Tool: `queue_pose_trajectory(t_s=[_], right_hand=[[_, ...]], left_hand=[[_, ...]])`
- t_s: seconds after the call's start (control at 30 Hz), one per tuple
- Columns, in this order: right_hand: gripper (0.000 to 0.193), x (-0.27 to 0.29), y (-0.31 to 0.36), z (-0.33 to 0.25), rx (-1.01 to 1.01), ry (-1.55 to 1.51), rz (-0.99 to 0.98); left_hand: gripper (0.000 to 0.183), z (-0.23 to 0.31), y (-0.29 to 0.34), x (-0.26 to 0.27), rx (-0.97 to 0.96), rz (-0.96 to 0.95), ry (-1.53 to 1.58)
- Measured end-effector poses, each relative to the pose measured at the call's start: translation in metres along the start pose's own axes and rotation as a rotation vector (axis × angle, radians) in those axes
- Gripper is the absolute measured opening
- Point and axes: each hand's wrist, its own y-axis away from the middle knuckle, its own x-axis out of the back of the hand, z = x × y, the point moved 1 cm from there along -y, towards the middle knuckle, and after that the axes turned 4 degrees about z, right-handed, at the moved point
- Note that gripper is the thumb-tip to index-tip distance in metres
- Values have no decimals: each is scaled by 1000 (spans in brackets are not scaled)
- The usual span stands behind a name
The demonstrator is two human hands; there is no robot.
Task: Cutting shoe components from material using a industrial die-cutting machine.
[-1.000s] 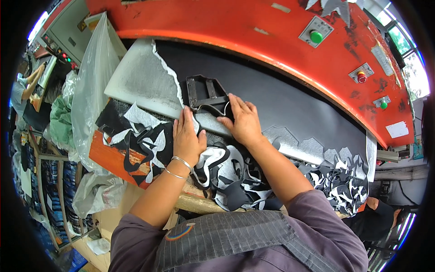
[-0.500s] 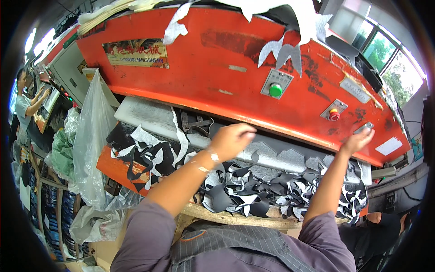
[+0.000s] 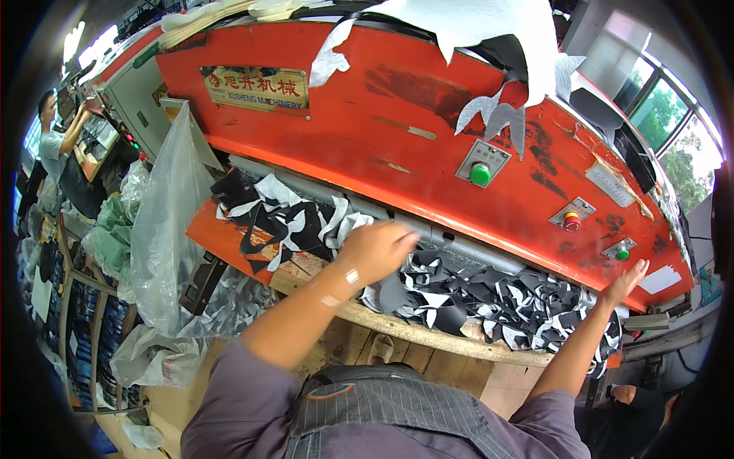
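My left hand [image 3: 376,248] hangs with curled fingers just in front of the red machine beam [image 3: 336,145], above the scrap pile; nothing shows in it. My right hand [image 3: 625,283] has its fingers stretched out, close below a small green button [image 3: 621,253] on the beam's right end, apart from it. Under the beam's lower edge runs a grey strip [image 3: 482,254]. Black and white cut scraps [image 3: 489,298] are heaped along the wooden ledge [image 3: 459,341] between my arms, with more scraps [image 3: 287,222] at the left.
A larger green button [image 3: 480,174] and a red knob [image 3: 571,222] sit on the beam. White sheet material [image 3: 489,30] hangs over its top. To the left are a clear plastic bag [image 3: 168,229] and racks [image 3: 80,336]. A person [image 3: 65,149] works at the far left; another [image 3: 627,413] is at lower right.
My right hand has come off the small green button and moved down. The white pad, dark sheet and metal die seen beneath the beam are now mostly hidden. My left hand stays curled.
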Motion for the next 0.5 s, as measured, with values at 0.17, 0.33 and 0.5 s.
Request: queue_pose_trajectory(t_s=[0.17,0.33,0.5], right_hand=[[44,-28,84,-82,121,-171,-278],[45,-123,252,-161,78,-496,-827],[40,-161,301,-182,181,-439,-1162]], left_hand=[[19,-36,125,37,148,-98,-269],[17,-38,132,26,181,-41,-404],[21,-43,116,31,202,-60,-479]])
